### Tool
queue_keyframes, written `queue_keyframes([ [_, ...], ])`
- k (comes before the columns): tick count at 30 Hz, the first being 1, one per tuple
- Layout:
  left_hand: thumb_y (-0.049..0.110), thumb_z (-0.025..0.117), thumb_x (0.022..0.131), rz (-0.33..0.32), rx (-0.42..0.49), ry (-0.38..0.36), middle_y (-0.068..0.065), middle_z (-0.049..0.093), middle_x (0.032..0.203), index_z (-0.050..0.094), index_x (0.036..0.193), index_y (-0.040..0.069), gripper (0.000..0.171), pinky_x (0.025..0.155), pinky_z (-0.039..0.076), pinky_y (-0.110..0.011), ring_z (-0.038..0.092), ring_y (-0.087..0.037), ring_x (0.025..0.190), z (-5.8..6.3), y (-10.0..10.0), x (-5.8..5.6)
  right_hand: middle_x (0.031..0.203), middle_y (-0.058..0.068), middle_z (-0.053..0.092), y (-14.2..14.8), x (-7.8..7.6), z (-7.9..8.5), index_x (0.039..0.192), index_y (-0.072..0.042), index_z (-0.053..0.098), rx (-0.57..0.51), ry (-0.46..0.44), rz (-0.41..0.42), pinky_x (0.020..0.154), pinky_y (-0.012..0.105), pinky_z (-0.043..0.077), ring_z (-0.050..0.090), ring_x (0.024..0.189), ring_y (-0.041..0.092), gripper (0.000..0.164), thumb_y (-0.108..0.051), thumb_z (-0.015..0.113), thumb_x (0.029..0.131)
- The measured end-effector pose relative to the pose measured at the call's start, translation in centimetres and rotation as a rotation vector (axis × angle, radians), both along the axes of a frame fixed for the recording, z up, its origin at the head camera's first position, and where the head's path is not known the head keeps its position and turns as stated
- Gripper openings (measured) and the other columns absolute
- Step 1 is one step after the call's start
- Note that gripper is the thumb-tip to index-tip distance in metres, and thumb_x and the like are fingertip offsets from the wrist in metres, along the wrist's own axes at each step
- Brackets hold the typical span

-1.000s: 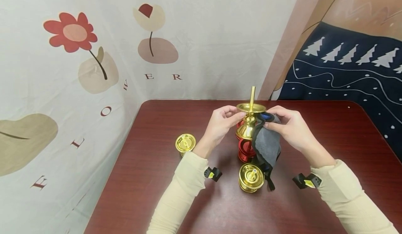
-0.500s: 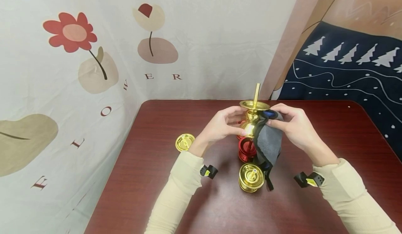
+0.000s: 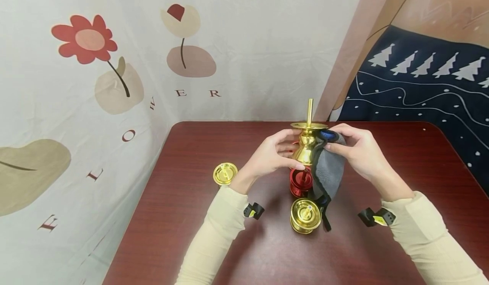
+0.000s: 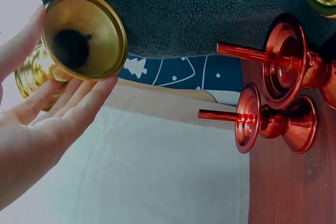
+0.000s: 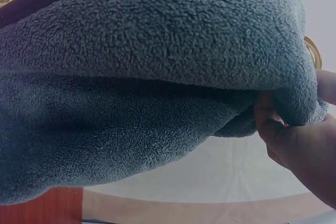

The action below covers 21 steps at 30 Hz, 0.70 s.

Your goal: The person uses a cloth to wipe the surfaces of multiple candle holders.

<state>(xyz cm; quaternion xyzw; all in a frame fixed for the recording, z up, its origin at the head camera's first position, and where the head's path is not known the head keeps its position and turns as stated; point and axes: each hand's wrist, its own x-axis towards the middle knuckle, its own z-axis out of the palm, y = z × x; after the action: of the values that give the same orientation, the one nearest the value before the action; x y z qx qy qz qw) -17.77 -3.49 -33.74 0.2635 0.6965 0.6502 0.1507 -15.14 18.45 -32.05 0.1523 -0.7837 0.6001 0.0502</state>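
Note:
My left hand (image 3: 271, 155) holds a gold candlestick (image 3: 305, 142) upright above the table, thumb at the foot and fingers behind it. In the left wrist view its hollow base (image 4: 107, 40) faces the camera, gripped between thumb and fingers. My right hand (image 3: 361, 151) pinches a dark grey cloth (image 3: 329, 168) with a blue and black edge against the candlestick's right side, just under its dish. The cloth hangs down and fills most of the right wrist view, partly hiding the fingers.
Below the hands stand two red candlesticks (image 4: 283, 61), one behind the other. A gold candlestick (image 3: 305, 216) stands nearer on the reddish-brown table (image 3: 183, 225). Another gold candlestick (image 3: 225, 173) is by the left wrist. A printed curtain (image 3: 244, 55) hangs behind the table.
My left hand has shifted its grip from just under the dish down to the candlestick's foot. The candlestick has risen slightly and tilted, then straightened. The right hand keeps pinching the cloth.

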Motion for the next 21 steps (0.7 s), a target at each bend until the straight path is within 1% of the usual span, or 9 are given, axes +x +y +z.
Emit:
queue_keyframes([
  [4, -0.009, 0.075, 0.067, 0.031, -0.03, 0.027, -0.019, 0.052, 0.121, 0.044, 0.13, -0.001, 0.071, 0.086, 0.048, -0.031, 0.059, -0.022, 0.1, 0.1, 0.2, 0.2, 0.092, -0.002, 0.059, -0.1, 0.1, 0.3, 0.099, 0.006, 0.064, 0.072, 0.043, -0.031, 0.071, 0.016, 0.047, 0.052, 0.084, 0.013, 0.022, 0.005, 0.068, 0.078],
  [6, -0.006, 0.077, 0.067, 0.056, -0.07, 0.049, -0.017, 0.052, 0.123, 0.045, 0.13, 0.0, 0.071, 0.084, 0.048, -0.028, 0.059, -0.021, 0.099, 0.3, 0.3, 0.4, 0.092, -0.001, 0.058, -0.2, 0.3, 0.5, 0.098, 0.005, 0.065, 0.125, 0.087, -0.048, 0.072, 0.014, 0.046, 0.052, 0.085, 0.011, 0.021, 0.006, 0.068, 0.077],
  [10, 0.001, 0.08, 0.066, 0.11, -0.18, 0.108, -0.012, 0.053, 0.125, 0.047, 0.128, 0.001, 0.07, 0.079, 0.049, -0.022, 0.061, -0.019, 0.096, 0.9, 0.6, 0.8, 0.091, 0.003, 0.057, -0.8, 0.8, 1.1, 0.096, 0.001, 0.067, 0.25, 0.227, -0.059, 0.073, 0.009, 0.044, 0.052, 0.084, 0.007, 0.023, 0.008, 0.07, 0.074],
  [12, 0.003, 0.081, 0.066, 0.127, -0.228, 0.135, -0.012, 0.055, 0.122, 0.048, 0.127, 0.001, 0.07, 0.079, 0.05, -0.023, 0.061, -0.02, 0.095, 1.1, 0.7, 1.0, 0.091, 0.004, 0.057, -1.2, 1.1, 1.3, 0.095, 0.0, 0.068, 0.308, 0.299, -0.061, 0.072, 0.008, 0.042, 0.051, 0.082, 0.006, 0.025, 0.009, 0.071, 0.072],
  [14, 0.004, 0.081, 0.066, 0.134, -0.252, 0.148, -0.013, 0.056, 0.12, 0.048, 0.127, 0.001, 0.069, 0.079, 0.05, -0.025, 0.061, -0.02, 0.094, 1.3, 0.8, 1.1, 0.09, 0.004, 0.057, -1.4, 1.3, 1.5, 0.095, -0.001, 0.068, 0.343, 0.353, -0.063, 0.073, 0.007, 0.041, 0.051, 0.081, 0.006, 0.027, 0.01, 0.072, 0.07],
  [17, 0.003, 0.081, 0.066, 0.121, -0.24, 0.12, -0.013, 0.056, 0.12, 0.048, 0.126, 0.0, 0.068, 0.079, 0.05, -0.026, 0.061, -0.021, 0.094, 1.3, 0.8, 1.1, 0.089, 0.004, 0.057, -1.5, 1.5, 1.7, 0.094, -0.001, 0.068, 0.357, 0.384, -0.063, 0.073, 0.006, 0.04, 0.05, 0.08, 0.006, 0.029, 0.012, 0.072, 0.069],
  [21, -0.001, 0.078, 0.068, 0.065, -0.163, 0.042, -0.014, 0.053, 0.124, 0.047, 0.126, -0.002, 0.066, 0.08, 0.05, -0.024, 0.06, -0.021, 0.097, 1.2, 0.5, 0.8, 0.09, 0.003, 0.057, -1.0, 1.4, 1.7, 0.093, 0.0, 0.068, 0.326, 0.354, -0.046, 0.075, 0.007, 0.041, 0.051, 0.082, 0.004, 0.028, 0.013, 0.071, 0.069],
])
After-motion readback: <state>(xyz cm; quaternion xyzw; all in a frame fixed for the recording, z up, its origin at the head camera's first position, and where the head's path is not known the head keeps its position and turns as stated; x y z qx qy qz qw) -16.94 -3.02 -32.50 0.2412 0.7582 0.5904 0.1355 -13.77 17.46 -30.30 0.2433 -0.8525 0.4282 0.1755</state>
